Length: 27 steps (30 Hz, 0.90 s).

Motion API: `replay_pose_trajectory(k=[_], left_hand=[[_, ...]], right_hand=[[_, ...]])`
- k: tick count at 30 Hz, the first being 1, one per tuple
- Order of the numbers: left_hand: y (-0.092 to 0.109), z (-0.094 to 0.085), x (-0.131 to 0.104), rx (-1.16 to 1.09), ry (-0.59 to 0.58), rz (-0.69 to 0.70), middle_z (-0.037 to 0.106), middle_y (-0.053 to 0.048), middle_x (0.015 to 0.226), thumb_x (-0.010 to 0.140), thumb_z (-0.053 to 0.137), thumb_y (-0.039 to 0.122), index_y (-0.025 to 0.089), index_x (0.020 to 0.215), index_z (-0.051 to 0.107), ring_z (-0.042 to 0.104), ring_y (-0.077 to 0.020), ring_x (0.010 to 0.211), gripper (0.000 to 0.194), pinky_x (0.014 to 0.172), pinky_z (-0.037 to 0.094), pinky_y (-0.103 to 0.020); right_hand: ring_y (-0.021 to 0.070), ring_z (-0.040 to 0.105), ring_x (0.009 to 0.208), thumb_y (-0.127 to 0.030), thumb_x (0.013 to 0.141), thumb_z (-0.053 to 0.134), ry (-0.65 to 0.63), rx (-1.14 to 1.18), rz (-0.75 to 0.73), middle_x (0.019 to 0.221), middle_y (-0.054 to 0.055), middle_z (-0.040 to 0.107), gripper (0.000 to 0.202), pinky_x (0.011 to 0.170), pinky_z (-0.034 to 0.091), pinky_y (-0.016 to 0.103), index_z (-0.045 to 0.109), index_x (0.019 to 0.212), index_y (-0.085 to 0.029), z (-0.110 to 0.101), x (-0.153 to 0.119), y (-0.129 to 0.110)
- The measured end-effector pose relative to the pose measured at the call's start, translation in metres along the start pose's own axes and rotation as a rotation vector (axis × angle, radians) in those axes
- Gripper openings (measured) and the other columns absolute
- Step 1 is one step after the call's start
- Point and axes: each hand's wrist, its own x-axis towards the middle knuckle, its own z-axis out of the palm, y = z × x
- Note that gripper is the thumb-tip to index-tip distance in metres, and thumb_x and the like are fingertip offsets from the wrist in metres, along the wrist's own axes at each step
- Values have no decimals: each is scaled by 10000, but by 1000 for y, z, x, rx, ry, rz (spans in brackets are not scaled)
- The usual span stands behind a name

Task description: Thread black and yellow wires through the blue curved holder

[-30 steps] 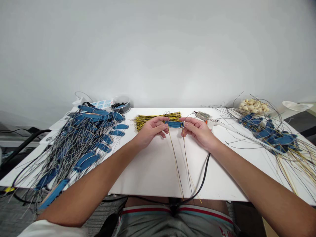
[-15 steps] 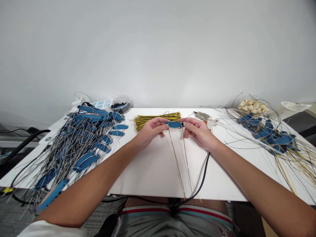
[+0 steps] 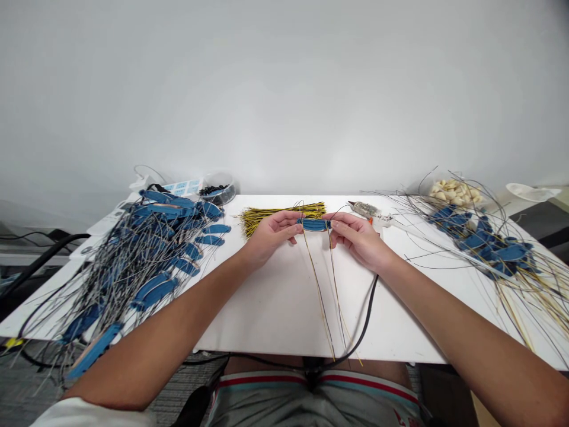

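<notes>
Between my two hands is a small curved blue plastic part [image 3: 314, 225], held level above the white table. My left hand [image 3: 276, 233] pinches its left end between thumb and fingers. The right end sits in a pinch of my right hand [image 3: 354, 235]. Thin black and yellow wires [image 3: 320, 290] hang from both ends of the part down toward the table's front edge. Behind my left hand lies a bundle of yellow-and-black wires [image 3: 255, 219]. A glue gun [image 3: 365, 209] with a clear body lies just beyond my right hand.
Blue parts with grey wires [image 3: 151, 237] are heaped on the left of the white table [image 3: 262, 320]. More wired blue parts [image 3: 484, 237] lie at right, before a tub of cream-coloured pieces [image 3: 456, 193]. A clear round container [image 3: 217, 188] holds black bits. A black cable [image 3: 370, 308] crosses the front edge.
Almost nothing differs. Both hands keep the blue part in the same place, and the hanging wires have shifted very slightly.
</notes>
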Motion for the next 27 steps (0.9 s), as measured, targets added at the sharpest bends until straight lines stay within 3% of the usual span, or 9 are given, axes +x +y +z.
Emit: replay_pose_trajectory(k=[10,20,27], left_hand=[[2,0,-1,17,2,19,757,-64,996,779,931,430,162,1141,784,639,-132,791,474,747,564,-299],[-9,-4,4,43,13,41,755,-83,1062,815,903,441,200,1255,774,637,-154,873,518,732,546,-280],[-14,-6,5,160,50,19,764,-78,1081,816,889,514,224,1203,805,636,-158,881,491,762,536,-296]], right_hand=[[138,665,684,-412,945,814,-18,20,-20,1005,46,760,308,735,527,324,797,1176,-208,2,0,0],[163,660,672,-441,932,812,21,-1,8,788,17,725,376,740,535,333,772,1217,-200,3,0,0],[147,654,635,-479,920,812,99,-94,28,749,16,726,441,695,527,300,767,1231,-170,1,3,5]])
